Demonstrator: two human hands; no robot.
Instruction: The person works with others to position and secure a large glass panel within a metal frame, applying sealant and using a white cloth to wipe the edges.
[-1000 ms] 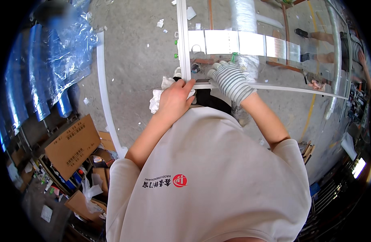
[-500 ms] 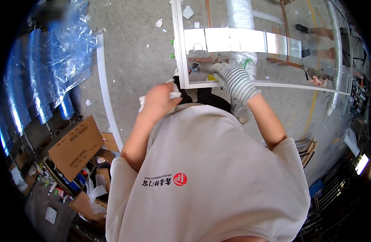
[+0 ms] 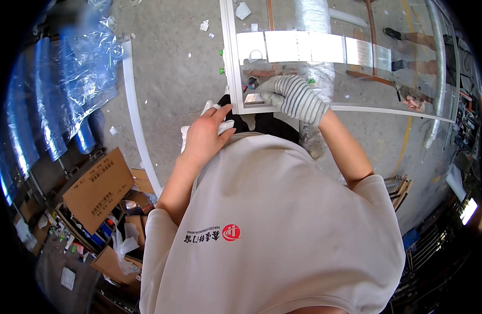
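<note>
My left hand (image 3: 205, 133), bare, is closed around a crumpled white cloth (image 3: 226, 126) beside the near left corner of a framed glass panel. The panel's white frame (image 3: 230, 57) runs away from me and along its near edge. My right hand (image 3: 298, 99) wears a grey-and-white striped glove and lies over the near frame edge and the glass (image 3: 351, 94). Its fingers are curled and point left. A small flat pale-brown patch (image 3: 254, 98) shows by its fingertips; whether it is a held piece or a reflection is unclear.
Blue plastic-wrapped lengths (image 3: 44, 99) stand at the far left, near a long white strip (image 3: 133, 99) on the floor. Cardboard (image 3: 99, 191) and boxes of odds and ends lie lower left. A wrapped silvery roll (image 3: 313, 15) shows beneath the glass. Another person's leg (image 3: 419, 41) is at upper right.
My right hand has shifted slightly left and its fingers are more curled. The yellow patch beside it is out of sight. My left hand has turned a little, still gripping the cloth.
</note>
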